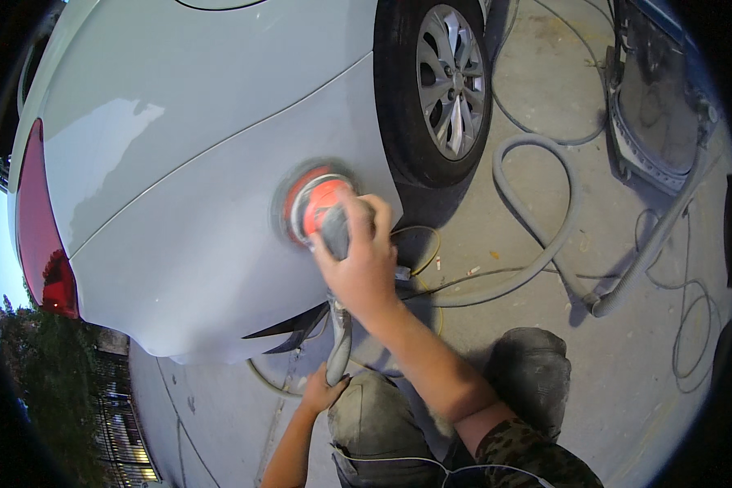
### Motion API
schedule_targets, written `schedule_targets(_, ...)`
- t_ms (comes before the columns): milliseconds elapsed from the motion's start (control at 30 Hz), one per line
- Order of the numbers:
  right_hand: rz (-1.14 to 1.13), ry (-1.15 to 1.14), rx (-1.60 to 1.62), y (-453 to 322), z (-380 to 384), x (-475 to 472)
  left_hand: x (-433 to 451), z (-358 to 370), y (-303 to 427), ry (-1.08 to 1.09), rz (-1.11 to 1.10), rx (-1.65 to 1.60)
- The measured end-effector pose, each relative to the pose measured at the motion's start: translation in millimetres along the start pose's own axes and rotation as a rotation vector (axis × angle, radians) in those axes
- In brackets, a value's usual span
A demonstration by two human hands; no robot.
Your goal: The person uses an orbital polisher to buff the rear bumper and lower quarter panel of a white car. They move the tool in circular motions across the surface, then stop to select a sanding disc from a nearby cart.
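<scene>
My right hand (363, 262) grips the dark grey head of an orbital sander (320, 204) with red-orange trim. Its round pad, blurred at the rim, lies against the bumper (219, 244) of a white car, below the curved panel seam. A ribbed grey hose (340, 341) runs down from the sander. Lower down, my left hand (323, 387) holds that hose beside my knee. The bumper surface around the pad looks dull and matte, while the quarter panel (219, 67) above the seam looks glossier.
A car wheel (454, 85) stands right of the sander. Across the concrete floor (549, 201) lie a looped vacuum hose (570, 183) and several cords. A dusty machine (656, 97) sits at far right. The red tail light (46, 238) is at left. A thin white cable (396, 459) crosses my lap.
</scene>
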State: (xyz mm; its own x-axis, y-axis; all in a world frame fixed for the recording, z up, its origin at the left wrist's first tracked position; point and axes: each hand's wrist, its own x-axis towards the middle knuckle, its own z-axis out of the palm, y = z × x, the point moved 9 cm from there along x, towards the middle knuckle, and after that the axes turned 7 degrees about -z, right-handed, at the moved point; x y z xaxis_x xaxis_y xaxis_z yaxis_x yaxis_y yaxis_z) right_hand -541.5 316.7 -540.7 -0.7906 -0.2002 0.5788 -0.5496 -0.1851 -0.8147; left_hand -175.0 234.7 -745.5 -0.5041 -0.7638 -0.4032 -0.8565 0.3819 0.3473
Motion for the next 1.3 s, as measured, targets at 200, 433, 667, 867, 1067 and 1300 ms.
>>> schedule_targets(200, 0.269, 0.135, -0.086, 78, -32, 0, 7, -9, 6, 0.047, -0.009, 0.083)
schedule_targets(433, 0.079, 0.089, -0.025, 39, -21, 18, 9, -16, 32, 0.032, 0.046, 0.064)
schedule_targets(667, 0.151, 0.116, 0.000, 54, -13, -9, 12, -9, 1, 0.047, 0.006, 0.075)
schedule_targets(867, 0.499, 0.198, 0.117, 150, -5, -90, -14, -13, -40, 0.154, -0.043, 0.038)
schedule_targets(1067, 0.560, 0.228, 0.179, 159, 0, -114, -21, -14, -52, 0.195, -0.006, 0.022)
schedule_targets(1300, 0.079, 0.077, 0.143, 4, 16, -77, -29, -5, -75, 0.119, -0.164, -0.083)
